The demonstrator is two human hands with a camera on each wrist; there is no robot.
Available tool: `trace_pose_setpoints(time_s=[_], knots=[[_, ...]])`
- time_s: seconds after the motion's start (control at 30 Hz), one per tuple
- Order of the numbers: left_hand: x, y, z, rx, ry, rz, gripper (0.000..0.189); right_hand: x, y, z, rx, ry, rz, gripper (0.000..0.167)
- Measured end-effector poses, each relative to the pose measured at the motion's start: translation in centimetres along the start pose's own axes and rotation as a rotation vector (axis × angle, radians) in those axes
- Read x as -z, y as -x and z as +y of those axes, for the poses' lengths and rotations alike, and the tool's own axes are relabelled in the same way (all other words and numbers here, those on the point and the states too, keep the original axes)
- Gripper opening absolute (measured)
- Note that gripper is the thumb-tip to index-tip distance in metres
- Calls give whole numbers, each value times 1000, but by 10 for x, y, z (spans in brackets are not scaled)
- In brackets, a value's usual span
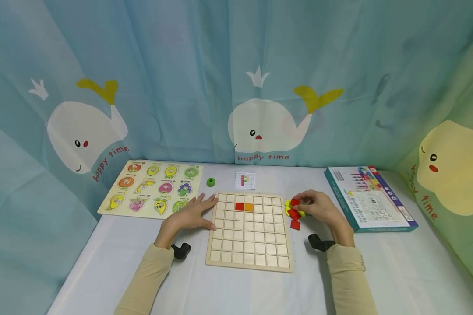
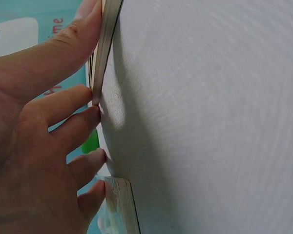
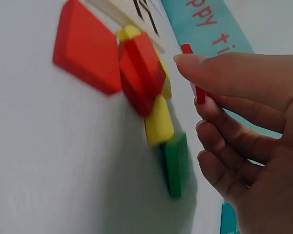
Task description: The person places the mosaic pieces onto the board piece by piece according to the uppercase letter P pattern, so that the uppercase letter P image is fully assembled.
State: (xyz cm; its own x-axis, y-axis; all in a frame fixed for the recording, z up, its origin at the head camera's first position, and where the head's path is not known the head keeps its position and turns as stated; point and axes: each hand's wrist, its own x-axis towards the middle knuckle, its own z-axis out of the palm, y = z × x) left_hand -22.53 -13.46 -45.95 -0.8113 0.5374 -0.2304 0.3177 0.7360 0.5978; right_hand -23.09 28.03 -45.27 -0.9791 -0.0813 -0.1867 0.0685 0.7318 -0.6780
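A wooden grid board (image 1: 249, 236) lies on the table, with a red tile (image 1: 239, 206) and an orange tile (image 1: 249, 207) side by side in its second row. My left hand (image 1: 193, 213) rests at the board's left edge, thumb and fingertips touching the rim, fingers spread. Between thumb and index finger, my right hand (image 1: 318, 207) pinches a red tile (image 3: 200, 95), lifted above a small pile right of the board. In that pile are red tiles (image 3: 145, 68), yellow pieces (image 3: 159, 122) and a green piece (image 3: 177, 165). One more red tile (image 1: 295, 225) lies at the pile's near side.
A fruit puzzle board (image 1: 142, 209) lies at the left, partly behind the left hand. Behind the grid board are a green ring-shaped piece (image 1: 210, 182) and a small pattern card (image 1: 245, 180). On the right lies a flat teal box (image 1: 372, 199). A whale-print curtain (image 1: 181, 87) surrounds the table.
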Motion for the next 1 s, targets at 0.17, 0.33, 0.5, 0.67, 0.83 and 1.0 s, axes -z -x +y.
trace_pose_setpoints(time_s=[0.17,0.33,0.5,0.67,0.83,1.0], knots=[[-1,-2,-1,-9,-10,0,96,-7,-1,-10,51,5,30,38],[-1,-1,0,1,-11,3,95,-19,-3,-19,104,-3,29,32],[0,0,-1,-2,-5,2,95,-29,-6,-27,164,1,38,30],[1,-1,0,3,3,5,95,-37,-7,-38,212,10,35,28],[2,0,1,2,0,6,95,-47,-6,-48,272,1,31,26],[2,0,2,-2,-3,3,94,-58,-5,-55,328,-19,-12,24]])
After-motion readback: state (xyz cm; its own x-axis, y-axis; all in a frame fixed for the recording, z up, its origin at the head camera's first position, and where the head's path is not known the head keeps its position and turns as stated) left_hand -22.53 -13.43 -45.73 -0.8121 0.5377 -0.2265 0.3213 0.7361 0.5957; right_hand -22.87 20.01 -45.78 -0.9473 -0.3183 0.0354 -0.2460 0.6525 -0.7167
